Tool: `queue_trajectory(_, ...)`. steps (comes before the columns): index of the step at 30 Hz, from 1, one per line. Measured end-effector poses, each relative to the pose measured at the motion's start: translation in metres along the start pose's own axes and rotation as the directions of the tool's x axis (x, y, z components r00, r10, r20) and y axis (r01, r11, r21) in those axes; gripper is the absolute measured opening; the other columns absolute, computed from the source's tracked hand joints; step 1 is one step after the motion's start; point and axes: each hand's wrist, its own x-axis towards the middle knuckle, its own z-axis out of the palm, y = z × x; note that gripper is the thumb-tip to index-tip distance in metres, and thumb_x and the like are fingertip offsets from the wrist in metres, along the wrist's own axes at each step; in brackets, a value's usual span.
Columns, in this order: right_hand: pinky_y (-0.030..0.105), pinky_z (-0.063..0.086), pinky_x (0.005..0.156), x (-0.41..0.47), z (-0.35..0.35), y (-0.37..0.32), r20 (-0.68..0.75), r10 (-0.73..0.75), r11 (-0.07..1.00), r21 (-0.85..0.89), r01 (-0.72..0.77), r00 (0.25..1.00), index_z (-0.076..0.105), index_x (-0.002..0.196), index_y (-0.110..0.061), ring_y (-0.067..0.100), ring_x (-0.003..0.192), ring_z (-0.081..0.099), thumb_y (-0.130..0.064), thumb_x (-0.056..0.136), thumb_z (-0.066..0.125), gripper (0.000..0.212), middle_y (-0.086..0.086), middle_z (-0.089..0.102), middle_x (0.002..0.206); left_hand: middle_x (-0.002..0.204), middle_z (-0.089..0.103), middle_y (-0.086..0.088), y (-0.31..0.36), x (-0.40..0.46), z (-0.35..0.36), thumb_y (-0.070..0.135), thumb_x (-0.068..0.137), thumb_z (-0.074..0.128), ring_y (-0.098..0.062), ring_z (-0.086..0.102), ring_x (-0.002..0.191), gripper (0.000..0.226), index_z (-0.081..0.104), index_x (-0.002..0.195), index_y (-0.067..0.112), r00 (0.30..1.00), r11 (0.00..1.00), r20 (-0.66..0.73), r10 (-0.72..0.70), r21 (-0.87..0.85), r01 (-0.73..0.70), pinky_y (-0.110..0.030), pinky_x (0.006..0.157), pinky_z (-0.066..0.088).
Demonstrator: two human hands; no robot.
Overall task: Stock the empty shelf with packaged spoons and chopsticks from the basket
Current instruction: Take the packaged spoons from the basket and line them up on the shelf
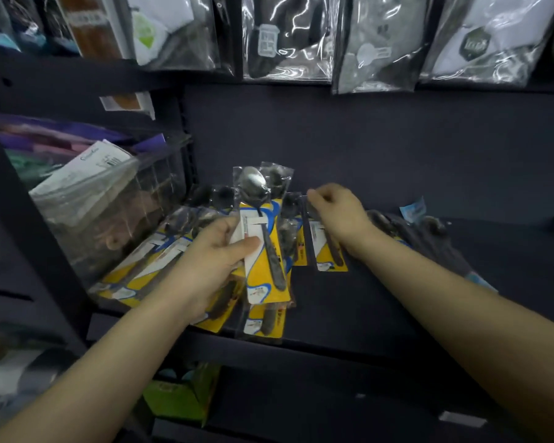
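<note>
My left hand (219, 247) grips a stack of packaged spoons (263, 238) with yellow and white cards, held upright over the dark shelf (381, 302). My right hand (336, 212) pinches the top of another spoon packet (325, 247) that stands on the shelf next to one more packet. More spoon packets (147, 260) lie fanned out at the shelf's left end. Dark packets (429, 241), perhaps chopsticks, lie under my right forearm; what they hold is unclear. No basket is in view.
A clear plastic bin (109, 212) with packaged goods stands on the left behind a dark upright post (29, 219). Bagged goods (288, 36) hang above the shelf. A green box (179, 398) sits on the shelf below. Small packets (413, 211) lie at the back right.
</note>
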Motion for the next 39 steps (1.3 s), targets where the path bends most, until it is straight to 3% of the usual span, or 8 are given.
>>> queue_trajectory(4, 0.024, 0.036, 0.046, -0.035, -0.003, -0.022, 0.276, 0.006, 0.942, 0.32, -0.098, 0.961, 0.053, 0.072, -0.012, 0.014, 0.047, 0.049, -0.039, 0.087, 0.059, 0.031, 0.004, 0.053, 0.06, 0.1, 0.069, -0.007, -0.002, 0.005, 0.018, 0.006, 0.086, 0.057, -0.016, 0.067, 0.084, 0.027, 0.055, 0.113, 0.008, 0.997, 0.994, 0.017, 0.076, 0.072, -0.077, -0.029, 0.071, 0.054)
queue_trajectory(10, 0.027, 0.048, 0.052, -0.039, -0.02, -0.004, 0.15, 0.139, 0.88, 0.434, -0.191, 0.979, 0.06, 0.081, -0.001, 0.022, 0.051, 0.056, -0.009, 0.082, 0.066, 0.009, 0.014, 0.061, 0.064, 0.072, 0.066, 0.001, -0.005, 0.0, 0.02, 0.007, 0.093, 0.044, -0.006, 0.061, 0.054, 0.022, 0.061, 0.087, 0.02, 1.0, 1.0, -0.017, 0.011, -0.013, -0.011, -0.017, 0.049, 0.049)
queue_trajectory(13, 0.024, 0.051, 0.048, -0.042, -0.031, 0.016, 0.056, 0.22, 0.848, 0.483, -0.219, 0.974, 0.058, 0.07, -0.002, 0.014, 0.044, 0.06, -0.001, 0.086, 0.059, 0.016, 0.006, 0.064, 0.054, 0.081, 0.068, -0.002, -0.009, -0.005, 0.007, 0.008, 0.093, 0.045, -0.014, 0.064, 0.065, 0.019, 0.061, 0.096, 0.018, 0.997, 0.999, -0.063, -0.047, -0.022, 0.046, -0.028, 0.062, 0.054)
queue_trajectory(21, 0.012, 0.038, 0.032, -0.054, -0.006, 0.012, 0.226, 0.271, 0.87, 0.359, -0.339, 0.936, 0.047, 0.063, -0.008, 0.004, 0.028, 0.046, -0.001, 0.09, 0.052, 0.029, -0.002, 0.05, 0.035, 0.088, 0.066, -0.003, -0.009, -0.02, -0.005, 0.004, 0.089, 0.044, -0.013, 0.062, 0.066, 0.026, 0.057, 0.108, 0.016, 0.984, 0.983, -0.095, -0.149, -0.118, 0.138, -0.017, 0.041, 0.046)
queue_trajectory(26, 0.028, 0.039, 0.065, -0.057, 0.001, 0.0, 0.014, 0.09, 0.996, -0.01, -0.09, 0.996, 0.06, 0.081, -0.006, 0.016, 0.069, 0.045, -0.024, 0.089, 0.056, 0.02, 0.007, 0.05, 0.072, 0.088, 0.068, 0.001, -0.007, -0.029, 0.004, 0.006, 0.09, 0.048, -0.006, 0.065, 0.063, 0.026, 0.058, 0.11, 0.018, 0.996, 0.99, -0.012, -0.093, -0.104, 0.092, -0.018, 0.048, 0.048)
queue_trajectory(33, 0.023, 0.029, 0.044, -0.063, -0.017, -0.008, 0.062, 0.087, 0.877, 0.469, -0.106, 0.994, 0.056, 0.078, -0.013, 0.016, 0.05, 0.036, -0.017, 0.092, 0.054, 0.015, 0.005, 0.044, 0.061, 0.094, 0.068, 0.004, -0.002, -0.034, 0.041, 0.014, 0.092, 0.049, -0.006, 0.064, 0.078, 0.029, 0.053, 0.12, 0.019, 0.953, 0.992, 0.299, 0.048, 0.1, -0.081, -0.025, 0.075, 0.05)
queue_trajectory(35, 0.025, 0.042, 0.054, -0.06, -0.022, 0.001, -0.014, 0.151, 0.89, 0.437, -0.13, 0.988, 0.061, 0.099, -0.002, 0.015, 0.057, 0.046, -0.009, 0.089, 0.058, 0.012, 0.004, 0.052, 0.068, 0.115, 0.064, 0.006, -0.006, -0.034, 0.043, 0.029, 0.094, 0.043, -0.004, 0.058, 0.101, 0.036, 0.046, 0.129, 0.023, 0.911, 0.888, 0.406, 0.079, 0.387, -0.25, -0.026, 0.093, 0.042)
queue_trajectory(39, 0.027, 0.044, 0.058, -0.063, -0.031, 0.027, 0.003, 0.301, 0.889, 0.36, -0.282, 0.954, 0.055, 0.115, 0.011, 0.018, 0.061, 0.051, -0.003, 0.09, 0.055, 0.029, 0.019, 0.062, 0.083, 0.156, 0.013, 0.006, -0.024, -0.035, 0.031, 0.058, 0.091, 0.025, -0.01, 0.01, 0.143, 0.06, 0.017, 0.145, 0.032, 0.816, 0.292, 0.578, -0.005, 0.781, -0.551, -0.02, 0.111, 0.008)
